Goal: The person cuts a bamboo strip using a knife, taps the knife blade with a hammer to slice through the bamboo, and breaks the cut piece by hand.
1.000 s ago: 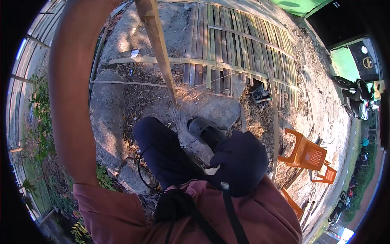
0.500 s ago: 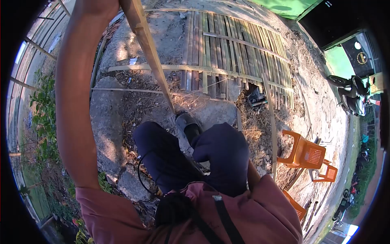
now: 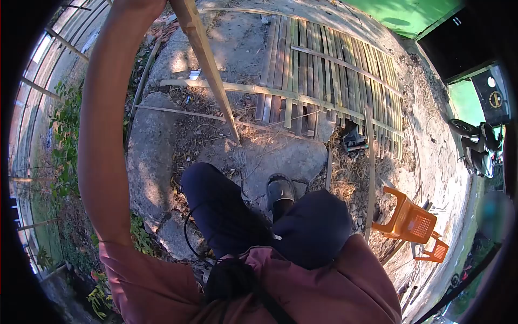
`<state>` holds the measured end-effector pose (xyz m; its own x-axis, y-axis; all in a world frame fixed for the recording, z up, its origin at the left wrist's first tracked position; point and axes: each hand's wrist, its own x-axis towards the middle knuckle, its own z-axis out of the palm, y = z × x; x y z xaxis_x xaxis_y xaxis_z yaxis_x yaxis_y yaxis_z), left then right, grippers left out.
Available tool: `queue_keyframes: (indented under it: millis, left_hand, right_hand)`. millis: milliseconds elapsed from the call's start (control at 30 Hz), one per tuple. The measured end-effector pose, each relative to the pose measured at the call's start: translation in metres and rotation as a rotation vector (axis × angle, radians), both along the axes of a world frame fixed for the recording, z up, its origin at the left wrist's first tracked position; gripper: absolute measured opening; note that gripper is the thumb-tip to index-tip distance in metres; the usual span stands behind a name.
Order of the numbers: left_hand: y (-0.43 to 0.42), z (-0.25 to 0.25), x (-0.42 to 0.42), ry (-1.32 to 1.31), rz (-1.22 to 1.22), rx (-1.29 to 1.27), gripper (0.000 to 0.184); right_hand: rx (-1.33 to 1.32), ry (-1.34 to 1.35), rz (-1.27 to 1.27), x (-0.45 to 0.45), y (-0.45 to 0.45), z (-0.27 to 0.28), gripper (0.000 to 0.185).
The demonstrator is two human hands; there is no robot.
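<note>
My left arm is raised at the left, and my left hand (image 3: 150,4) is at the top edge, partly cut off. It is closed on a long bamboo strip (image 3: 200,48), which slants down to the ground in front of my knees. The strip's lower end touches the dirt and concrete, a little ahead of my shoe (image 3: 280,190). My right hand is out of view, with that arm hidden beyond my knee and sleeve. Beyond the held strip lies a panel of bamboo slats (image 3: 324,70) with crosspieces.
A loose bamboo strip (image 3: 370,178) lies at the right, near an orange plastic stool (image 3: 408,218) and a second orange stool (image 3: 435,250). A motorbike (image 3: 477,146) stands farther right. Broken concrete slabs (image 3: 151,146) and green plants (image 3: 67,129) are at the left.
My shoe has moved back and right, away from the foot of the bamboo strip. My right forearm, seen earlier beside the knee, is now hidden. The whole view has shifted slightly.
</note>
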<state>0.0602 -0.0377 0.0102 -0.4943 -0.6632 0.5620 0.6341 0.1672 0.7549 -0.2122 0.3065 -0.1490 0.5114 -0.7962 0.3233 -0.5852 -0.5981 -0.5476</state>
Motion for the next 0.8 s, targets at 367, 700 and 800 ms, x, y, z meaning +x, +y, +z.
queue_keyframes:
  millis: [367,700,800]
  left_hand:
    - [0.017,-0.013,-0.039,-0.128,0.699,0.074,0.041]
    - [-0.015,-0.045,-0.052,-0.489,1.014,-0.208,0.069]
    - [-0.018,-0.047,-0.045,-0.481,0.96,-0.116,0.078]
  right_hand:
    - [0.819,-0.09,-1.333,-0.152,0.113,-0.389,0.045]
    - [0.649,-0.09,-1.082,-0.218,0.076,-0.387,0.044]
    - [0.507,-0.073,-1.104,-0.232,0.063,-0.395,0.053]
